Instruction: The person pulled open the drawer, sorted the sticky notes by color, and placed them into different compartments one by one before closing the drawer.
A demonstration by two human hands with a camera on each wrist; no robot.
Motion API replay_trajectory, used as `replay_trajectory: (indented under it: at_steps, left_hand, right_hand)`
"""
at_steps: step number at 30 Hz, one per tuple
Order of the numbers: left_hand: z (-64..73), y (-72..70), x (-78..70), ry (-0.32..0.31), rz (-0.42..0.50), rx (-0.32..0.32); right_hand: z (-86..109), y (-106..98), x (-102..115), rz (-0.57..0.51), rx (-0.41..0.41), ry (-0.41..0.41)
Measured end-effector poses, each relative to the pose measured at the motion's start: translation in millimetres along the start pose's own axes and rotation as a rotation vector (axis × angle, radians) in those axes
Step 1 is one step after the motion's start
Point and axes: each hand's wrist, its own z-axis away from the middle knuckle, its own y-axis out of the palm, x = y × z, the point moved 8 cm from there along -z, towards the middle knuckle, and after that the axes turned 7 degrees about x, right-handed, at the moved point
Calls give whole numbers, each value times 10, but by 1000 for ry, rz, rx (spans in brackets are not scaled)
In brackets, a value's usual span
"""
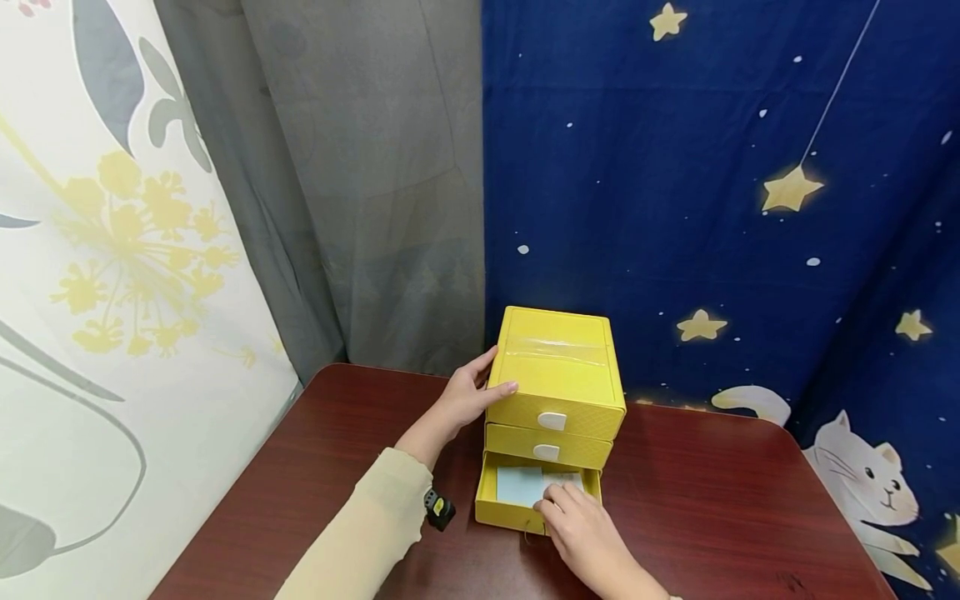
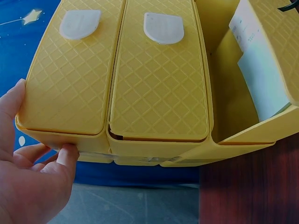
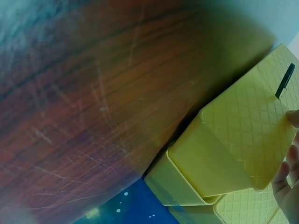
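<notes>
A yellow desktop drawer unit (image 1: 555,367) with three stacked drawers stands on the table. Its bottom drawer (image 1: 506,510) is pulled out and holds a pale blue paper (image 1: 519,485) and a whitish printed paper (image 1: 567,479). My left hand (image 1: 467,398) rests at the unit's upper left corner, thumb on the top edge, fingers along the side. With curled fingers over the rim and thumb against the outer face, my right hand (image 1: 581,525) grips the bottom drawer's front panel (image 3: 247,126). From that panel sticks a dark cord or strip (image 3: 286,80).
The two upper drawers are closed, each with a white tab handle (image 1: 552,421). Clear tape (image 1: 558,350) runs across the unit's top. A dark red wooden table (image 1: 720,500) carries it, with grey and starry blue curtains (image 1: 585,167) close behind.
</notes>
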Motion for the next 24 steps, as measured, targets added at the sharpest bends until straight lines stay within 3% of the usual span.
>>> replay_trajectory:
  at_steps: [13, 24]
  left_hand:
    - [10, 3, -1, -4, -5, -5]
    - [18, -3, -8, -6, -4, -9]
  right_hand:
    - [-16, 45, -26, 89, -2, -27]
    - [-70, 58, -81, 152, -6, 0]
